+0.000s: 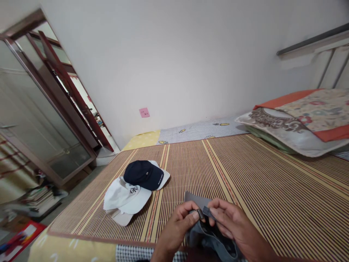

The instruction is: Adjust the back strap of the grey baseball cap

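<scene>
A grey cap (209, 242) is held at the front edge of the striped mat, its brim pointing away. My left hand (181, 222) pinches the small dark buckle on the cap's back strap. The strap's other end, a grey tab, is between the thumb and fingers of my right hand (227, 218). Buckle and tab are close together; whether they touch is hard to tell. To the left lie a navy cap (140, 174) and a white cap (125, 196), overlapping each other, with a further pale brim showing under each.
The striped bamboo mat (188, 163) covers the bed. Pillows (294, 134) are stacked at the right by the wall. A pink note (144, 112) is on the wall. Glass-panelled doors (65, 145) stand at the left, with books (39, 196) on the floor side.
</scene>
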`<action>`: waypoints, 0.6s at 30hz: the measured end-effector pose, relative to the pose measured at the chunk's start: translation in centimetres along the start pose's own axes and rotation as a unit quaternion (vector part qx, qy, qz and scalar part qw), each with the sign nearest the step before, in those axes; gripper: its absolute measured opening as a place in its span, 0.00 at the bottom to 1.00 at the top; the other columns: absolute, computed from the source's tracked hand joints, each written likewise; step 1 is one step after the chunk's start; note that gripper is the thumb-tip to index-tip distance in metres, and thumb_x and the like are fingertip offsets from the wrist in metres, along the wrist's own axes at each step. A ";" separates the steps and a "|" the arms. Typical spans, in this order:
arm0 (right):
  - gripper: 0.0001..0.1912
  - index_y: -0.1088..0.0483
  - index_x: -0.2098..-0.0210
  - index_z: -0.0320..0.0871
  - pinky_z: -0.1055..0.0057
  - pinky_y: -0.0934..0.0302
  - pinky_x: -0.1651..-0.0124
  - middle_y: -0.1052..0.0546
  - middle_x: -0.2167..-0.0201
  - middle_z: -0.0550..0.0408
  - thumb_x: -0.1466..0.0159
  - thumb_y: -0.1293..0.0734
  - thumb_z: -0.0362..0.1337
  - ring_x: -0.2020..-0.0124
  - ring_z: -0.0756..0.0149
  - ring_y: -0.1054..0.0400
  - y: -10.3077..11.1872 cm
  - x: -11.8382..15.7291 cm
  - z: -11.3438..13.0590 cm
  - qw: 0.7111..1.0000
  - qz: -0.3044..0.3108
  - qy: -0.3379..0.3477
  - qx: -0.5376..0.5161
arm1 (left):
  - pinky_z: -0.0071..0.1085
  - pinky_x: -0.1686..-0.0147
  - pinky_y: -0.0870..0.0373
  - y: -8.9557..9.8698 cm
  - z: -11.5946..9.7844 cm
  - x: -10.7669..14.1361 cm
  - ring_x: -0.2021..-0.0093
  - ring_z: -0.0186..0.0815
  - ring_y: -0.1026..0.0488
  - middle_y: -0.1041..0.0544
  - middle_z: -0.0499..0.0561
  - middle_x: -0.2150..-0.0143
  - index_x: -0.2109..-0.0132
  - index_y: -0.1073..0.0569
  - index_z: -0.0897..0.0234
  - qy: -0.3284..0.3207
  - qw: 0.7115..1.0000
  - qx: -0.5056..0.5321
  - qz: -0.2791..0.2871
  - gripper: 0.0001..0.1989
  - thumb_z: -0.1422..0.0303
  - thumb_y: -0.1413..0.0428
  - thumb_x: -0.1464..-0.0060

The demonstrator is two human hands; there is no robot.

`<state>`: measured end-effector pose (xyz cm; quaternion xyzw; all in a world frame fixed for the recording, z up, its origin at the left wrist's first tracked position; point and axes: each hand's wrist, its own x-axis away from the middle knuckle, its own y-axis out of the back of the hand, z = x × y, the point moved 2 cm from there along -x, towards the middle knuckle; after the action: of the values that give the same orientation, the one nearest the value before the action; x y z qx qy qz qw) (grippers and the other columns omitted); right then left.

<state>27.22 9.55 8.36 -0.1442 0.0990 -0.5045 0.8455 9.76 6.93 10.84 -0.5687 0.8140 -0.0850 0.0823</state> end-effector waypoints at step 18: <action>0.20 0.29 0.64 0.43 0.78 0.56 0.79 0.25 0.76 0.60 0.38 0.27 0.55 0.82 0.79 0.48 -0.1 0.0 -0.2 0.999 0.035 0.008 0.027 | 0.25 0.74 0.47 -0.3 -0.2 0.0 0.75 0.28 0.43 0.32 0.46 0.73 0.68 0.29 0.65 0.036 0.998 -0.046 0.003 0.22 0.49 0.39 0.43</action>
<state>27.09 9.48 8.24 -0.1136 0.0964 -0.4785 0.8654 10.01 6.78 11.09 -0.5664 0.8209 -0.0678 0.0270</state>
